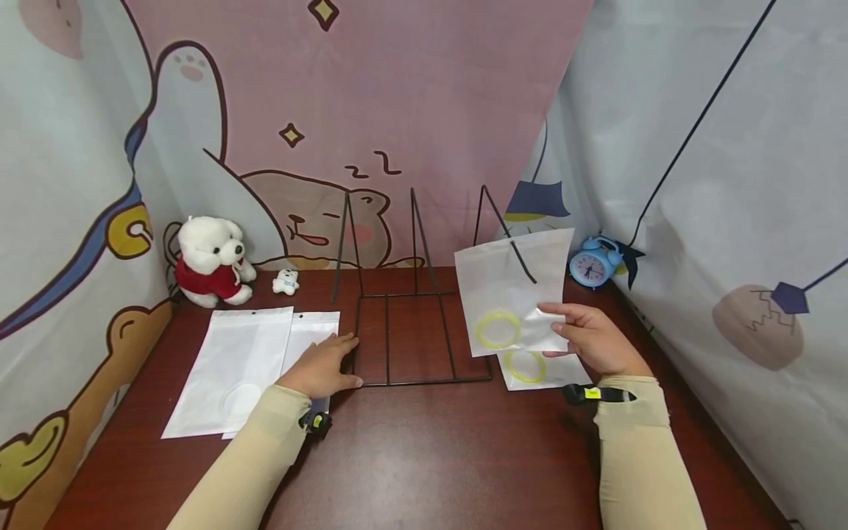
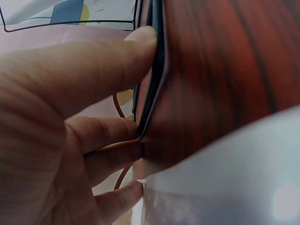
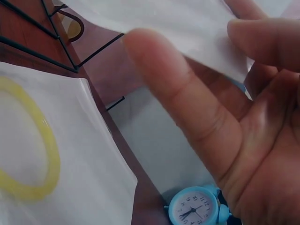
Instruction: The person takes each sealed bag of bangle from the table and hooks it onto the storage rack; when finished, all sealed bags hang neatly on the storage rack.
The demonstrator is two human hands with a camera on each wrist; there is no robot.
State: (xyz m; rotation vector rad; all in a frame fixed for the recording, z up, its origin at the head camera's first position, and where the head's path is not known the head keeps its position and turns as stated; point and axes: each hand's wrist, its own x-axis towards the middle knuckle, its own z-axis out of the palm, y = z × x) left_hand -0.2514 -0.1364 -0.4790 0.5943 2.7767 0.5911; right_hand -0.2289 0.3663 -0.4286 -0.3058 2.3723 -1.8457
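Note:
My right hand [image 1: 596,338] pinches the lower right side of a white flat bag [image 1: 493,283] with a yellow ring [image 1: 499,329] at its bottom. The end of the right prong [image 1: 523,261] of a black wire rack [image 1: 424,383] shows in front of that bag, below its top edge. Below it, a second bag [image 1: 563,372] with another yellow ring [image 1: 526,366] lies on the table. My left hand [image 1: 324,366] rests at the rack's front left corner, fingers spread. In the left wrist view its thumb [image 2: 140,40] touches the black wire.
Two overlapping white bags [image 1: 232,353] lie left of my left hand on the brown table [image 1: 424,456]. Behind them sit a white plush bear [image 1: 208,258] in red and a small white figure [image 1: 285,281]. A blue alarm clock [image 1: 595,263] stands back right, near the curtain.

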